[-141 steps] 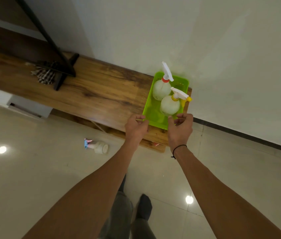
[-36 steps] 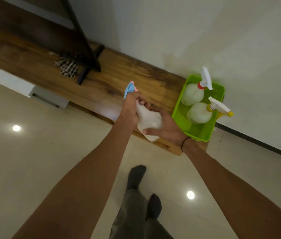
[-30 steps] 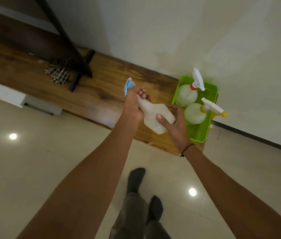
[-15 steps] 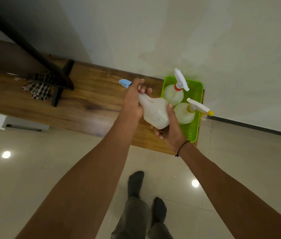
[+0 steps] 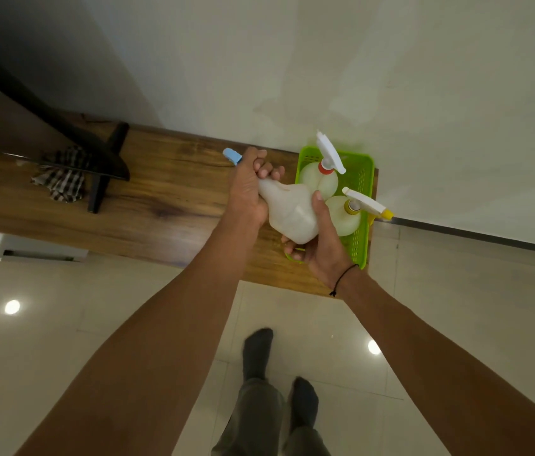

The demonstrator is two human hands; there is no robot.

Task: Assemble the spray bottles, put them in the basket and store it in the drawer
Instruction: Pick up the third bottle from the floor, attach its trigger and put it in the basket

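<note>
1. The left hand (image 5: pixel 245 189) is wrapped tightly round the neck and spray head of a white bottle (image 5: pixel 290 209); only the blue nozzle tip (image 5: pixel 232 156) pokes out past the knuckles.
2. The right hand (image 5: pixel 320 245) cups the bottle's rounded base from beneath, thumb pressed on its near side, so both hands grip the same bottle and hold it tilted above the wooden shelf (image 5: pixel 161 205).
3. The green basket (image 5: pixel 363 192) sits at the shelf's right end, its right wall close to the shelf's end edge and its far side next to the wall.
4. Inside stand two bottles: a red-collared one (image 5: pixel 323 174) at the back and a yellow-collared one (image 5: pixel 346 212) in front, whose nozzle juts over the basket's right rim.
5. The held bottle hangs just left of the basket, overlapping its near-left corner in this view; whether they touch cannot be told.
6. Left of the hands, the shelf top is bare as far as a black stand foot (image 5: pixel 105 172) and a checked cloth (image 5: pixel 62 179).
7. The shelf's front edge runs just above the pale tiled floor (image 5: pixel 95 291), which lies open around the person's feet (image 5: pixel 279 373).
</note>
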